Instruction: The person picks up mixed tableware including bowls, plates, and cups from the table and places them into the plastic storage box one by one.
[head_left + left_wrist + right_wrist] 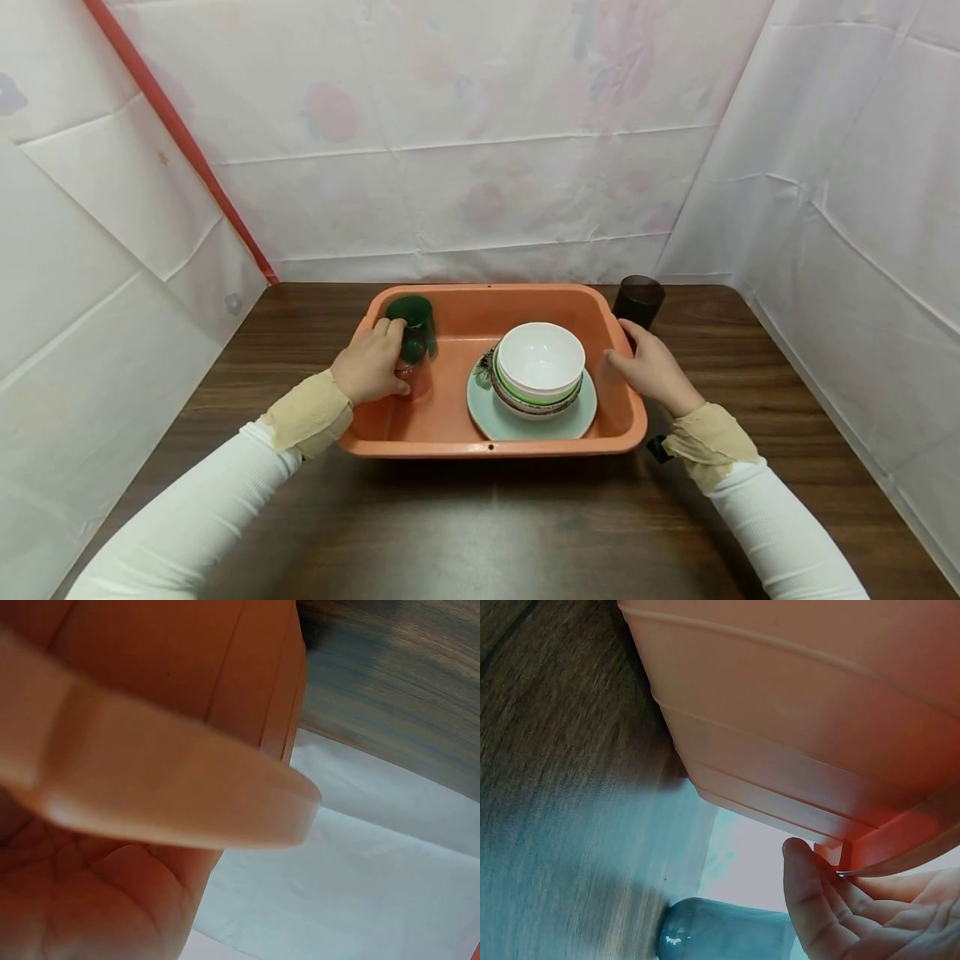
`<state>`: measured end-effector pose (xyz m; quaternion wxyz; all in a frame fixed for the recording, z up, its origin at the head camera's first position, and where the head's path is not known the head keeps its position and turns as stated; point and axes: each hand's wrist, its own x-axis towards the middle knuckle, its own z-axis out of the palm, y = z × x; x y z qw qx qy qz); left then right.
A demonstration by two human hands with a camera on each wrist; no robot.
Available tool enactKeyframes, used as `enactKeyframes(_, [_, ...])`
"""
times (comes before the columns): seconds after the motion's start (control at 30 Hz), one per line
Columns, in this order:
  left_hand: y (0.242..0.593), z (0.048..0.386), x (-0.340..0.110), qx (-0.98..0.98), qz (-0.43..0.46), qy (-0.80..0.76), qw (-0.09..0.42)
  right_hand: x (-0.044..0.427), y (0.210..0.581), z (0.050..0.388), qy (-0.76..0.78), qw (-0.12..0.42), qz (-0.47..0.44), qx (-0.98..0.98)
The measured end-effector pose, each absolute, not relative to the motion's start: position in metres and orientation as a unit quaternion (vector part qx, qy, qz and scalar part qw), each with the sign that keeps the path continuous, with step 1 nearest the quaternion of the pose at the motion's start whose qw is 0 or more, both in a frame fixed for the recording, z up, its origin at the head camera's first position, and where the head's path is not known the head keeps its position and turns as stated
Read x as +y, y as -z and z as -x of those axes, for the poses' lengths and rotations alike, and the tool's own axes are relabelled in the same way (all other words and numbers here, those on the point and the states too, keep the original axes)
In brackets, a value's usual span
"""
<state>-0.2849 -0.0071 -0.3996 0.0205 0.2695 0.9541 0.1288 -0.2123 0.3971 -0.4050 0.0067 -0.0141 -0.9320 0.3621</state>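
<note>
An orange basin (pixel 450 417) stands on the table. My left hand (pixel 372 367) reaches over its left rim, thumb and fingers about a clear cup (pixel 416 377) inside; the contact is partly hidden. Just behind that cup is a green cup (pixel 411 308). In the left wrist view, the basin's rim (pixel 180 780) partly covers my palm (pixel 97 900). My right hand (pixel 651 368) grips the right rim, thumb on the inner side and fingers outside. On the basin's right side, a white bowl (pixel 542 354) tops a stack of bowls on a pale green plate (pixel 491 417).
A dark cup (pixel 639 300) stands on the wooden table (pixel 480 525) behind my right hand, outside the basin. A small dark object (pixel 659 449) shows beside my right wrist. White patterned sheets (pixel 480 150) hang behind the table and along both sides.
</note>
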Motion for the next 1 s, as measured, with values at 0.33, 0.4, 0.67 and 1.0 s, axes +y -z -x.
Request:
enactKeyframes(0.33, [0.395, 0.286, -0.007, 0.955, -0.266, -0.126, 0.04, 0.396, 0.405, 0.213, -0.357, 0.01, 0.01, -0.934])
enactKeyframes(0.4, [0.392, 0.286, -0.008, 0.954, -0.266, -0.131, 0.049, 0.395, 0.405, 0.213, -0.357, 0.012, 0.008, -0.934])
enactKeyframes(0.67, [0.381, 0.286, -0.011, 0.951, -0.258, -0.152, 0.075, 0.396, 0.405, 0.214, -0.361, 0.014, 0.007, -0.933])
enactKeyframes(1.0, [0.369, 0.282, -0.025, 0.941, -0.242, -0.221, 0.081, 0.397, 0.406, 0.212, -0.366, 0.008, 0.01, -0.931])
